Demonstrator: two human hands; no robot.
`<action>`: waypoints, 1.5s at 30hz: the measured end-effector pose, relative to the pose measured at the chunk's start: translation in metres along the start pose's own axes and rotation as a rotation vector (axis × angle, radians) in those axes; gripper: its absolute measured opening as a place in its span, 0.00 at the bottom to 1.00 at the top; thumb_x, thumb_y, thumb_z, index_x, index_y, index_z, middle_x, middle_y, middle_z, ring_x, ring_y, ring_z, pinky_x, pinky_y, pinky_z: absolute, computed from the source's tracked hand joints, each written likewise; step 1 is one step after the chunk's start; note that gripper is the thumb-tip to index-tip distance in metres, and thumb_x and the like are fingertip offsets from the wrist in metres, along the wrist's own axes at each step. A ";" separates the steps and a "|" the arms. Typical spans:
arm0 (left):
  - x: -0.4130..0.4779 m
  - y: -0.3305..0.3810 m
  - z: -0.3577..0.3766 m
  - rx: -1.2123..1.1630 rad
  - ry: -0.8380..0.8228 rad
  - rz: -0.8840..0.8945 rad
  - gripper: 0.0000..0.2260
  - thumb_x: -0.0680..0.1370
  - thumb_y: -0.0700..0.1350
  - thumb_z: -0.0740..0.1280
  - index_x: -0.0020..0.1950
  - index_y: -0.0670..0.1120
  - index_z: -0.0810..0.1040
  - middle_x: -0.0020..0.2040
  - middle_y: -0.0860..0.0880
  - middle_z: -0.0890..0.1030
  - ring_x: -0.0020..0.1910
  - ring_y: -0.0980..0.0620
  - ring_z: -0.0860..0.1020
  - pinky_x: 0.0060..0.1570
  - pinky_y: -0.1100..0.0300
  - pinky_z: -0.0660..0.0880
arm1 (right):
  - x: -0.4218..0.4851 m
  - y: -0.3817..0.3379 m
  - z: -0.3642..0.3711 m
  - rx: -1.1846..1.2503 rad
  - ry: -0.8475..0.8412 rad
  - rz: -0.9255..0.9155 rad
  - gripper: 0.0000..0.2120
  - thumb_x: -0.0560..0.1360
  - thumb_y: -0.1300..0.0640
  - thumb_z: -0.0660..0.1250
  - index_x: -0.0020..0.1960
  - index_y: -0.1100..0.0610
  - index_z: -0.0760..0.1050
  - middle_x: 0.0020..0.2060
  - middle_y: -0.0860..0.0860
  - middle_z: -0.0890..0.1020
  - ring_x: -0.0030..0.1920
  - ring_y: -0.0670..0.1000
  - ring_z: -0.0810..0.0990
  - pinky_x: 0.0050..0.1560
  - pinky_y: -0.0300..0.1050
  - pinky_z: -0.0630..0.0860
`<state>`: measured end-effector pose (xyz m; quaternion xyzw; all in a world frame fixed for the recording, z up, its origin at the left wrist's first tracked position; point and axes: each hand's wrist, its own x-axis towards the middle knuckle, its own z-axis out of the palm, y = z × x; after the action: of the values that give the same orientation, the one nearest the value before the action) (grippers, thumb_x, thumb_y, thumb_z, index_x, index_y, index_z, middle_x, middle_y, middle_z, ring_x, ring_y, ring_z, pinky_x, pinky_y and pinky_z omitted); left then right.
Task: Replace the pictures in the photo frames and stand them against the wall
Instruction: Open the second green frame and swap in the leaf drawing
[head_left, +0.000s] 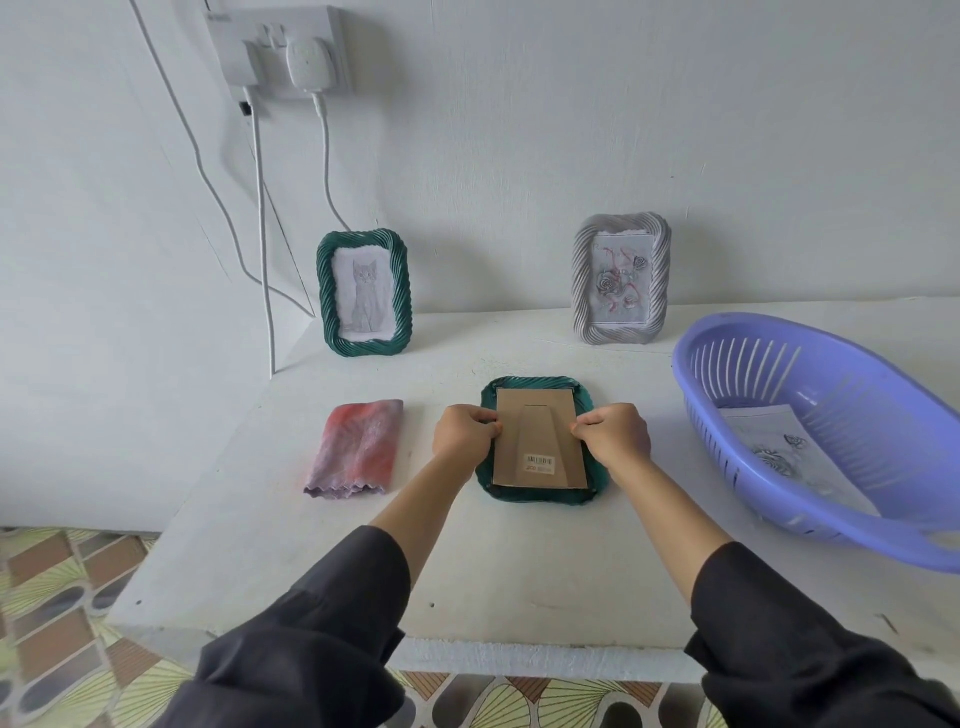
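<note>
**Item in hand.** Face-down green frame (540, 498), lying flat on the white table (519, 571) near its middle, well short of the wall (519, 156). Its brown backing board (537, 415) faces up, with the easel leg folded flat and a barcode label (539, 461) near the lower edge.

**Hands.** The left hand (465, 434) and the right hand (618, 436) are at opposite side edges of the backing board. Each has its fingers curled in, with the tips pinched at the board's edge. Whether they work small retaining tabs there is too small to tell.

**Step, as judged.** Seating or securing the back.
- Both sides are best pressed evenly so the board sits square in its recess.
- The frame should stay flat on the table while this is done.
- All the edge catches should be checked before lifting.
- The easel leg is then opened and the frame stood between the other two.

**Count.**
- Frames, three:
  - one green with a cat drawing (326, 296), upright against the wall
  - one pale grey with a rose print (583, 280), upright against the wall
  - the green one lying flat
- Lilac slotted basket (737, 369), one, on the right
- Loose print (769, 441) inside the basket, at least one; whether others lie beneath it is hidden
- Folded pink-and-mauve cloth (356, 447), one, left of the hands
</note>
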<state>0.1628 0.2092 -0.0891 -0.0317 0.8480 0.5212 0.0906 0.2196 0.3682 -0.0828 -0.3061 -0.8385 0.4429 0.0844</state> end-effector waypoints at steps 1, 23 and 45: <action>-0.001 0.001 0.000 0.008 0.000 -0.002 0.09 0.74 0.39 0.68 0.54 0.44 0.83 0.52 0.44 0.83 0.50 0.46 0.80 0.56 0.52 0.77 | 0.001 0.000 0.000 -0.001 0.000 0.000 0.09 0.72 0.60 0.68 0.51 0.58 0.83 0.52 0.55 0.84 0.54 0.55 0.80 0.52 0.45 0.75; -0.013 0.017 -0.044 0.558 -0.563 0.359 0.06 0.67 0.40 0.76 0.43 0.44 0.84 0.37 0.54 0.80 0.36 0.62 0.76 0.42 0.69 0.71 | -0.022 0.003 -0.046 -0.423 -0.508 -0.425 0.14 0.65 0.58 0.77 0.51 0.56 0.82 0.35 0.40 0.75 0.35 0.39 0.72 0.34 0.30 0.64; -0.026 0.012 -0.047 0.788 -0.511 0.609 0.04 0.68 0.44 0.74 0.41 0.47 0.85 0.48 0.53 0.81 0.40 0.61 0.74 0.41 0.77 0.65 | -0.028 0.019 -0.046 -0.820 -0.404 -0.887 0.15 0.77 0.47 0.60 0.57 0.53 0.80 0.50 0.51 0.80 0.52 0.51 0.76 0.52 0.42 0.69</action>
<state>0.1813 0.1713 -0.0532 0.3782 0.9006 0.1588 0.1435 0.2699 0.3915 -0.0672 0.1522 -0.9864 0.0578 -0.0239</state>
